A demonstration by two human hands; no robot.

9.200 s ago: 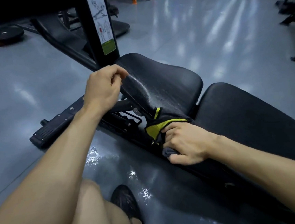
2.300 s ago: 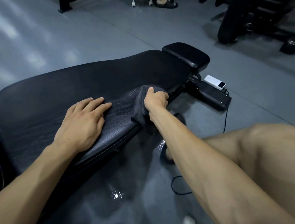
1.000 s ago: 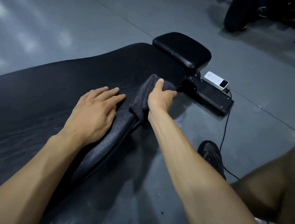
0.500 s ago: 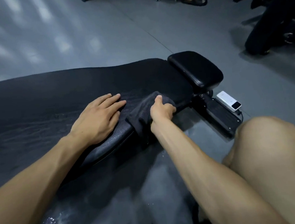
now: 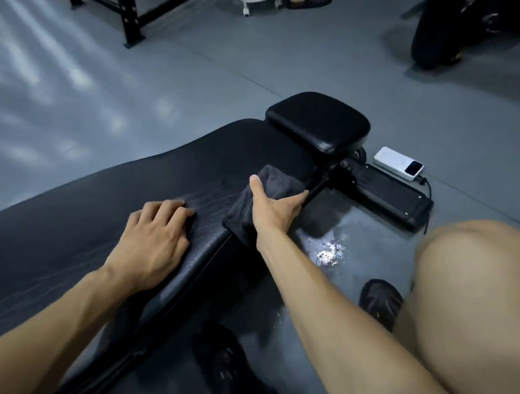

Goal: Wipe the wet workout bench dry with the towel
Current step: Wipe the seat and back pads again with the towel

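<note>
- Head view, nearest first: I see a bare knee (image 5: 481, 297) and dark shoes (image 5: 381, 301) on the wet floor (image 5: 326, 250).
- My left hand (image 5: 152, 240) lies on the table (image 5: 97, 217), holding nothing, fingers loosely bent.
- My right hand (image 5: 274, 211) holds the towel (image 5: 264, 193) draped over the table's near edge — thumb on top.
- Beyond: headrest pad (image 5: 318, 122), white power bank (image 5: 399, 167).

Towel (image 5: 271, 192) draped over bench (image 5: 127, 202) near edge, right hand (image 5: 274, 213) on it, left hand (image 5: 152, 240) left of towel.
</note>
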